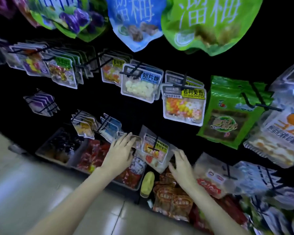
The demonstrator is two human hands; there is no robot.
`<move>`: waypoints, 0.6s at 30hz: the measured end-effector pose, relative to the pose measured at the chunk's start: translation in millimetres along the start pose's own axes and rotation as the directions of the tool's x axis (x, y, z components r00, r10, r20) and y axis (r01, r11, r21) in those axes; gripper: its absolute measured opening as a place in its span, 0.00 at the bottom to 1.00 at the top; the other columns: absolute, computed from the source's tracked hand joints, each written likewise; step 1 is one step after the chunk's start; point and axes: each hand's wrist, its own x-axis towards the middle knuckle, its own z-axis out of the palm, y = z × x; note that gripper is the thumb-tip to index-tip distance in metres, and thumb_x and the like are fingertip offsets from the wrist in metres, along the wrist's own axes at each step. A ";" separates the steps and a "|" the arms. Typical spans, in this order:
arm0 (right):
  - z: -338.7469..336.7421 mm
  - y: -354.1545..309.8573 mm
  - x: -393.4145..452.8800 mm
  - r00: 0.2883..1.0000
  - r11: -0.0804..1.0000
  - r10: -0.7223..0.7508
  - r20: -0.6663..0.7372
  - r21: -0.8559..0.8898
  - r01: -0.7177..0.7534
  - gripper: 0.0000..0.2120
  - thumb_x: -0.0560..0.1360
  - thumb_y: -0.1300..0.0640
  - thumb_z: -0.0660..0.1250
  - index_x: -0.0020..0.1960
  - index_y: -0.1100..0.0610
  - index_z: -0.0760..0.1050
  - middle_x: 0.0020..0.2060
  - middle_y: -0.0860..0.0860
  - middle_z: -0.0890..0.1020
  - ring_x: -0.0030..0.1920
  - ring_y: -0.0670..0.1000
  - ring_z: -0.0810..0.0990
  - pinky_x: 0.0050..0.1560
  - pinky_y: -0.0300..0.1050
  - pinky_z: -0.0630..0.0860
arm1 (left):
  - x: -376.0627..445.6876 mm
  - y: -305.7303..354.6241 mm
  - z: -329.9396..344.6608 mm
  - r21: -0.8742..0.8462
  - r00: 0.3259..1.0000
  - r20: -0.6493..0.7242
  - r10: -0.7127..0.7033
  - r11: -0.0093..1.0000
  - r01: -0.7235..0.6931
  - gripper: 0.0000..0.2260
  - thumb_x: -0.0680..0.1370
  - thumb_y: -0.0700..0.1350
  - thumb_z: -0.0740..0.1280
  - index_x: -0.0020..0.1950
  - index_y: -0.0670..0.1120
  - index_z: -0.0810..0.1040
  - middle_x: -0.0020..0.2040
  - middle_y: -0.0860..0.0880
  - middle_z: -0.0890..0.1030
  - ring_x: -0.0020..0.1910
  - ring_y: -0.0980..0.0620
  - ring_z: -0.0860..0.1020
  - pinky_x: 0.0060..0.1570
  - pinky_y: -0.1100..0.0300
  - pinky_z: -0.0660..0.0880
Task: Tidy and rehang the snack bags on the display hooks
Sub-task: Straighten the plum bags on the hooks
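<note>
Left hand: fingers straight, touching the candy bag's left edge.
Right hand: relaxed, at its right edge.
Candy bag: low on a hook.
Progress: upper rows look hung; lower bags apparently untidied.

A single head-worn wide-angle view is given, aimed forward and steeply down at a dark display wall seen from close range. The floor is taken in at lower left. The frame's edges appear stretched and blurred.
</note>
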 end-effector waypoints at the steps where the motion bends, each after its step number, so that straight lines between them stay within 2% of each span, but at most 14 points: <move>1: 6.9 1.4 9.8 0.999 0.999 0.030 0.012 0.022 -0.030 0.22 0.78 0.60 0.62 0.70 0.61 0.62 0.65 0.55 0.67 0.67 0.55 0.67 0.62 0.41 0.66 | -2.7 -0.7 3.4 -0.028 0.999 0.028 -0.028 0.999 0.029 0.24 0.72 0.39 0.69 0.68 0.41 0.71 0.69 0.42 0.71 0.69 0.41 0.68 0.64 0.44 0.67; 3: 16.7 -0.3 29.6 0.999 0.998 0.052 0.013 0.027 -0.053 0.23 0.78 0.59 0.62 0.71 0.62 0.62 0.65 0.57 0.68 0.66 0.57 0.69 0.61 0.47 0.68 | -3.9 -2.0 8.1 -0.072 0.995 0.079 -0.062 0.995 0.067 0.25 0.76 0.39 0.64 0.73 0.43 0.64 0.74 0.43 0.63 0.73 0.44 0.61 0.70 0.50 0.59; 6: 30.2 -4.7 52.0 0.994 0.995 0.099 0.039 -0.037 -0.097 0.23 0.78 0.57 0.62 0.71 0.61 0.61 0.66 0.58 0.67 0.63 0.59 0.71 0.57 0.51 0.72 | -2.5 -5.6 14.4 -0.054 0.984 0.156 -0.084 0.994 0.093 0.27 0.78 0.40 0.60 0.76 0.46 0.56 0.76 0.46 0.56 0.76 0.49 0.54 0.72 0.55 0.53; 9: 34.6 -4.8 65.3 0.984 0.981 0.175 0.041 -0.086 -0.171 0.17 0.78 0.60 0.62 0.66 0.60 0.67 0.66 0.56 0.64 0.61 0.59 0.71 0.54 0.50 0.73 | -3.1 -9.6 20.3 -0.071 0.976 0.192 -0.100 0.991 0.115 0.27 0.77 0.39 0.60 0.76 0.45 0.57 0.76 0.45 0.57 0.75 0.47 0.55 0.72 0.53 0.56; 12: 34.8 -0.8 70.9 0.991 0.988 0.135 0.001 -0.072 -0.134 0.09 0.76 0.62 0.64 0.56 0.62 0.74 0.65 0.56 0.63 0.58 0.58 0.72 0.52 0.50 0.75 | -5.0 -11.6 24.4 -0.070 0.978 0.178 -0.104 0.990 0.118 0.28 0.75 0.38 0.63 0.75 0.43 0.59 0.75 0.43 0.61 0.74 0.45 0.58 0.72 0.51 0.58; 16: 41.8 1.2 65.7 0.994 0.993 0.113 -0.007 -0.031 -0.113 0.08 0.76 0.63 0.64 0.54 0.64 0.76 0.65 0.56 0.62 0.57 0.58 0.73 0.53 0.51 0.75 | -10.6 -9.5 28.3 -0.080 0.976 0.189 -0.106 0.989 0.122 0.28 0.75 0.37 0.63 0.75 0.42 0.60 0.74 0.43 0.62 0.74 0.44 0.59 0.71 0.49 0.60; 18: 50.8 3.3 59.6 0.997 0.997 0.080 -0.009 0.008 -0.080 0.09 0.77 0.63 0.63 0.56 0.64 0.76 0.66 0.55 0.62 0.56 0.57 0.74 0.52 0.50 0.76 | -13.7 -9.0 30.0 -0.079 0.977 0.189 -0.094 0.991 0.110 0.27 0.74 0.37 0.64 0.73 0.41 0.62 0.73 0.42 0.64 0.73 0.43 0.62 0.70 0.48 0.62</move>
